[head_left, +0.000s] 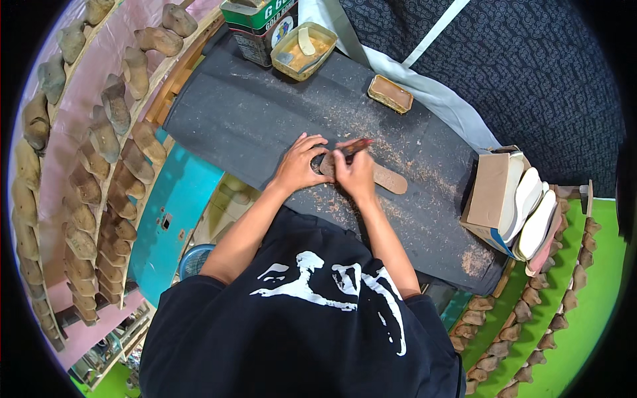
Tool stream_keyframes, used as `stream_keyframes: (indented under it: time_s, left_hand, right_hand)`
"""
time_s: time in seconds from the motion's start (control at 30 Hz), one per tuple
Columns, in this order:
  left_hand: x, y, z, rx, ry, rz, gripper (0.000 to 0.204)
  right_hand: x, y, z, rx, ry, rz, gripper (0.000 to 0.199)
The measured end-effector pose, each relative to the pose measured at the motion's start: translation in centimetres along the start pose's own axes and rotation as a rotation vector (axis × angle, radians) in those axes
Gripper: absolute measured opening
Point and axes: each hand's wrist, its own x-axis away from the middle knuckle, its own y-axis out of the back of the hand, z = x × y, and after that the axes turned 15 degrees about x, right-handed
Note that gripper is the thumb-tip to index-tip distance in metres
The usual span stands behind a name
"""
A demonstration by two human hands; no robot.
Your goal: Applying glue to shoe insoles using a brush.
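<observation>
A brown shoe sole [390,180] lies flat on the dark worktable, its rounded right end uncovered and its middle behind my right hand. My left hand [298,166] curves around the sole's left end, thumb on the near side and fingers on the far side. In my right hand [357,176] is a slim dark tool with a red end [361,144], gripped in the fist over the sole. The tool's working tip is hidden by the hand, so its kind cannot be told. Light brown shavings [398,158] are scattered around the sole.
A metal can [255,40] and a tub with a spatula [305,50] stand at the far left. A small tray [390,94] sits at the far edge. At right, a cardboard box [488,189] holds white soles [536,222]. Shelves of shoe lasts [103,136] flank the table.
</observation>
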Motion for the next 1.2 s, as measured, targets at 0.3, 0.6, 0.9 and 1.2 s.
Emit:
stream_keyframes:
  time_s: [0.3, 0.6, 0.9, 1.2]
  left_hand:
    - [0.0, -0.4, 0.1, -0.004, -0.033, 0.026, 0.066]
    - [-0.2, -0.3, 1.2, -0.105, -0.030, 0.019, 0.073]
    - [-0.1, -0.3, -0.2, -0.058, -0.015, 0.067, 0.074]
    - [0.2, 0.1, 0.3, -0.092, 0.001, 0.049, 0.073]
  right_hand:
    - [0.7, 0.6, 0.4, 0.005, -0.010, 0.115, 0.021]
    - [2.1, -0.5, 0.4, -0.020, 0.088, 0.045, 0.024]
    - [3.9, 7.4, -5.3, 0.144, -0.376, -0.426, 0.019]
    - [4.1, 3.9, -1.2, -0.071, -0.339, -0.038, 0.020]
